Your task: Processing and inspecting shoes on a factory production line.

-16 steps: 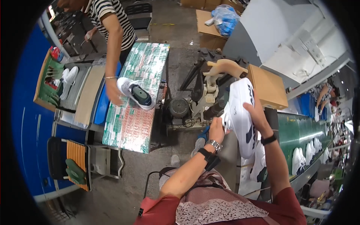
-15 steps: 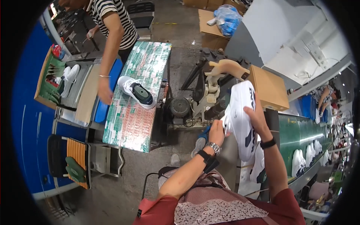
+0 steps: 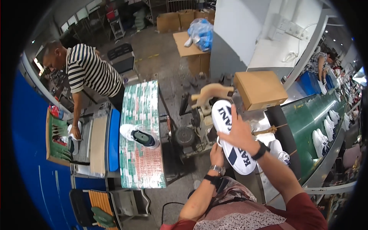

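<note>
A white sneaker [image 3: 242,164] with dark lettering and a dark patch is held up on its side before me. My right hand [image 3: 242,135] lies across the lettered side, its thumb and index finger spread along the shoe, gripping it. Lower down, my left hand [image 3: 217,156] has its fingers closed at the shoe's near-left edge; the fingertips are partly hidden. To the left, another white sneaker [image 3: 152,142] with a dark lining rests on a bench [image 3: 142,170] wrapped in green, white and red tape.
A co-worker [image 3: 94,73] in a striped shirt reaches toward a sneaker in a green-lined box [image 3: 57,147]. Beyond my hands stand a machine with a motor [image 3: 185,137] and a cardboard box [image 3: 260,90]. A green conveyor [image 3: 301,122] with several white sneakers runs along the right.
My view has tilted up. The held sneaker has turned, showing its lettered side, and my right hand has shifted across it. The co-worker's hand has gone from beside the bench to the green-lined box.
</note>
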`<state>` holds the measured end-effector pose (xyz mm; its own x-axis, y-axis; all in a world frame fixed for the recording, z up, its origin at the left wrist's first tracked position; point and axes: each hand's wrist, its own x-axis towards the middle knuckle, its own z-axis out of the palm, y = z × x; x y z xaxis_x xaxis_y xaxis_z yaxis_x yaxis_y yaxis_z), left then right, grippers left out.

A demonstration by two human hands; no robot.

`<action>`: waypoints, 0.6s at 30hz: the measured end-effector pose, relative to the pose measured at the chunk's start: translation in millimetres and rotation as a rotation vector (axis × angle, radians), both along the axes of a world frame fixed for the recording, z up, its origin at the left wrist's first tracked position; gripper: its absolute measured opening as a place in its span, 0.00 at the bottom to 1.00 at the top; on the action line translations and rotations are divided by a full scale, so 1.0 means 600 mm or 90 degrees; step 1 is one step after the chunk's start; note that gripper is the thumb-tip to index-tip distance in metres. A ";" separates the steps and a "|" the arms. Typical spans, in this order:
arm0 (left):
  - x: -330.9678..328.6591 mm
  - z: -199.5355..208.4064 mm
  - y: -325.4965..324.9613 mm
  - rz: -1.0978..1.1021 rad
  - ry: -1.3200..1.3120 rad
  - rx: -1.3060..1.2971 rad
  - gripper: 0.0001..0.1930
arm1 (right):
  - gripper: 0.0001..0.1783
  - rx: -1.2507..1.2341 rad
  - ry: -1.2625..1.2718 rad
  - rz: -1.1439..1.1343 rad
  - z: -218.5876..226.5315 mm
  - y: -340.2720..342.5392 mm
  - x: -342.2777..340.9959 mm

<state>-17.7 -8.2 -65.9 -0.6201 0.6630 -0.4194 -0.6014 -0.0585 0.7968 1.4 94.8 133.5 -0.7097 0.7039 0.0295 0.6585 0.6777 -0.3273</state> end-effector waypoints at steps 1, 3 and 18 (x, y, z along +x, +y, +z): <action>0.006 0.005 -0.013 0.040 0.108 -0.050 0.21 | 0.71 0.000 0.007 -0.011 -0.006 -0.002 0.011; 0.016 0.023 -0.033 -0.042 -0.117 0.078 0.31 | 0.69 -0.038 0.042 -0.011 -0.016 -0.007 0.029; 0.050 0.098 -0.014 -0.093 -0.455 0.461 0.43 | 0.71 0.023 0.155 0.001 -0.035 -0.033 0.046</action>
